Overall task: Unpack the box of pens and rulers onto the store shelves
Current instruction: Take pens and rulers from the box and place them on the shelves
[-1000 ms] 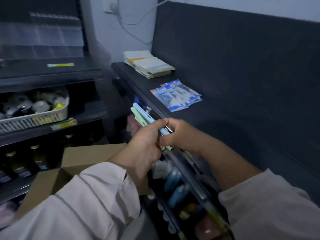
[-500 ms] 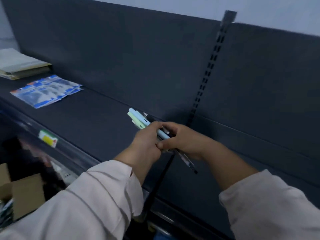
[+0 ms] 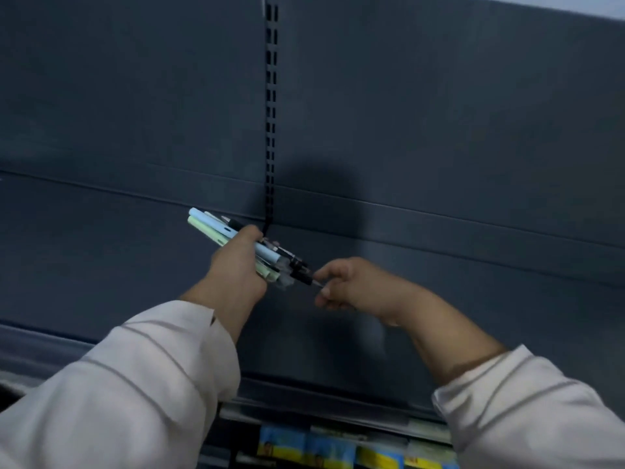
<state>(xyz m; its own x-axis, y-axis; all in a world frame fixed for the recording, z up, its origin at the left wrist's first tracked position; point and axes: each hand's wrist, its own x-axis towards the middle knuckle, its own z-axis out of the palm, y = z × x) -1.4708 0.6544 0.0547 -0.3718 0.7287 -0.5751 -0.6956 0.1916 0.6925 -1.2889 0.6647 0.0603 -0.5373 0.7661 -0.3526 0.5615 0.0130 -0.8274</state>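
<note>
Pens (image 3: 216, 228) sit bunched in the left hand (image 3: 236, 270), its grip curled tight round them, at the foot of the upright (image 3: 270, 96). The right hand (image 3: 351, 286) pinches one pen's tip, probably to draw it out for shelving.

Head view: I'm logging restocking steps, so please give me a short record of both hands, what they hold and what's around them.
left hand: grips a bundle of pens, pale blue and green ones on top
right hand: pinches the tip of a black pen at the bundle's lower end
shelf: dark, under both hands
slotted strip: runs upright on the back panel behind the bundle
packets: colourful, on a lower shelf level
</note>
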